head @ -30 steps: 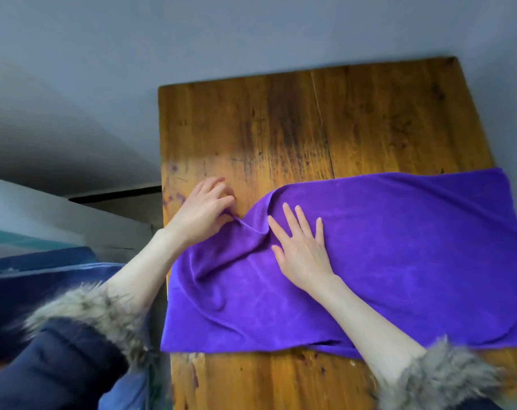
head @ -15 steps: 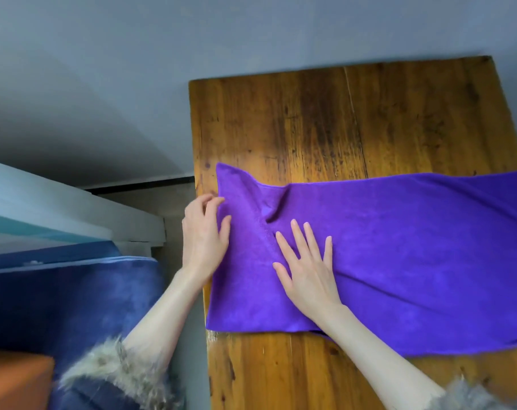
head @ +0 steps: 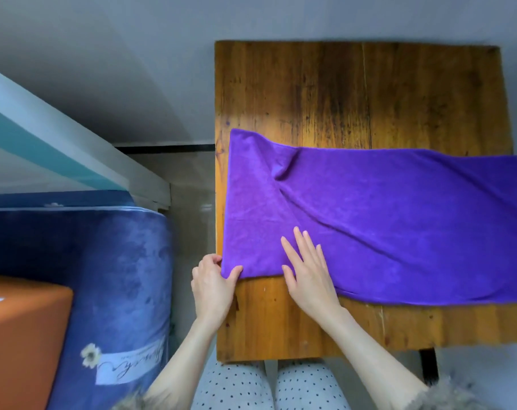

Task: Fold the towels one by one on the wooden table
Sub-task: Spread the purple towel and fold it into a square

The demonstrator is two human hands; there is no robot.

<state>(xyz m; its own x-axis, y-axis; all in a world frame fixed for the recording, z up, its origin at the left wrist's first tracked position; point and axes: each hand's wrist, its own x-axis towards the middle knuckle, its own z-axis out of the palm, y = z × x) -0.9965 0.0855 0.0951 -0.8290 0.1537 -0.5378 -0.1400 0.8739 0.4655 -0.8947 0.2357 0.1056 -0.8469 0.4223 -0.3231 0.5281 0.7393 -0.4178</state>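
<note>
A purple towel (head: 384,220) lies spread across the wooden table (head: 354,93), reaching from the table's left edge to past its right edge. A crease runs diagonally through its left half. My left hand (head: 212,287) pinches the towel's near left corner, thumb on top of the cloth. My right hand (head: 307,270) lies flat with straight fingers, pressing the towel's near edge just right of that corner.
A dark blue velvet cushion or roll (head: 103,276) with a flower label stands left of the table, with an orange box (head: 20,335) beside it. A white and teal ledge (head: 59,149) runs along the left. My knees in dotted trousers (head: 269,386) sit under the table's near edge.
My left hand slid down the towel's left side to the near corner and took hold of it. The far left corner now lies flat. My right hand shifted toward the near edge.
</note>
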